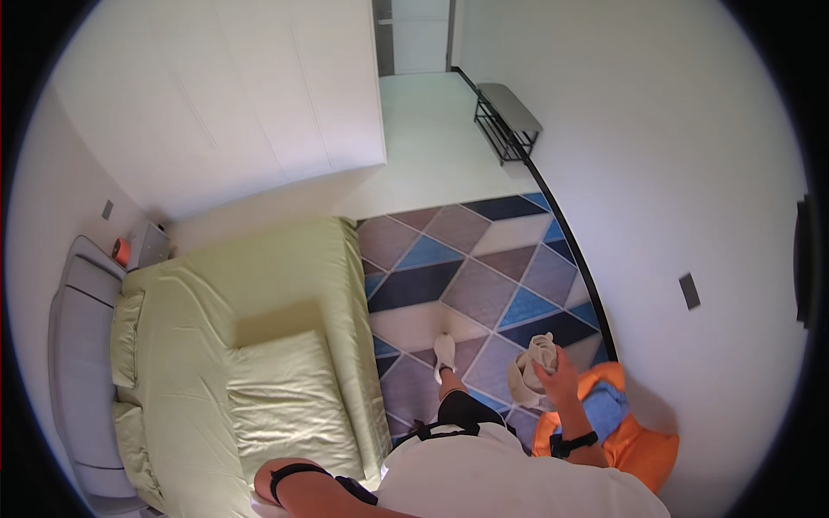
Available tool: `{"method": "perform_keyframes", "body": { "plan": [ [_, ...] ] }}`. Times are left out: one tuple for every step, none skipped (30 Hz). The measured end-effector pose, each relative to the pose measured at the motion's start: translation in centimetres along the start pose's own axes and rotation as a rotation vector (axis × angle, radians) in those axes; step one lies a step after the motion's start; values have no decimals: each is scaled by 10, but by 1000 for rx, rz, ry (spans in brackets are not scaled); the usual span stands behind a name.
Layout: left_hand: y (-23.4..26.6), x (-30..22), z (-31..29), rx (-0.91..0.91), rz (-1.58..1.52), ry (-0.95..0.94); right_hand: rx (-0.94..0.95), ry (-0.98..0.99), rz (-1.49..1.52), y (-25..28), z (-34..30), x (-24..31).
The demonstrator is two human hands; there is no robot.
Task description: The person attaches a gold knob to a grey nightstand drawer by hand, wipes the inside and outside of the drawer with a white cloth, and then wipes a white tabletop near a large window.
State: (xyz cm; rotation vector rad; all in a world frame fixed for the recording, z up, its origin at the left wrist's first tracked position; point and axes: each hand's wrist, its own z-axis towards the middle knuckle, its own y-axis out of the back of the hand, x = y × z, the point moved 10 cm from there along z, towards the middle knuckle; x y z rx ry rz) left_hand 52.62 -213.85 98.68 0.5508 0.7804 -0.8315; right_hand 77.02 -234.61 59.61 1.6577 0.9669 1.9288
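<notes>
My right hand (560, 380) is closed on a bundled beige cloth item (540, 352), part of which hangs down to its left; its exact kind is unclear. The bundle is held up over the patterned rug. Just below and to the right of that hand lies a soft orange bag-like thing (649, 453) with blue cloth (604, 408) in it. My left hand (266, 476) is at the lower edge, over the near side of the bed, beyond a black wrist strap. Its fingers are hidden, with a bit of something white beneath it.
The bed (233, 298) with green sheets fills the left, a folded quilt or cushion (289, 397) on it. A rug (484, 289) of blue and grey diamonds covers the floor. Along the right wall stands a bench (509, 108); a doorway (420, 39) is at the far end.
</notes>
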Motion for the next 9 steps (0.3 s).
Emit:
{"method": "perform_keyframes", "body": {
  "plan": [
    [24,7,2,0,14,9,-8,-4,0,-9,29,-1],
    [48,16,5,-4,32,25,-18,-9,1,-17,59,0],
    [73,24,11,-9,47,43,-18,1,13,-25,90,3],
    [97,32,16,-6,59,51,-30,34,34,-31,122,10],
    [122,39,21,-4,64,56,-45,67,54,-37,154,15],
    [147,41,25,1,63,65,-7,45,-23,-49,180,22],
    [173,44,29,11,67,74,-15,44,-11,-53,207,31],
    [197,47,33,33,75,74,6,25,37,-57,237,37],
    [220,50,38,44,87,72,37,13,81,-48,268,64]
  ]
}}
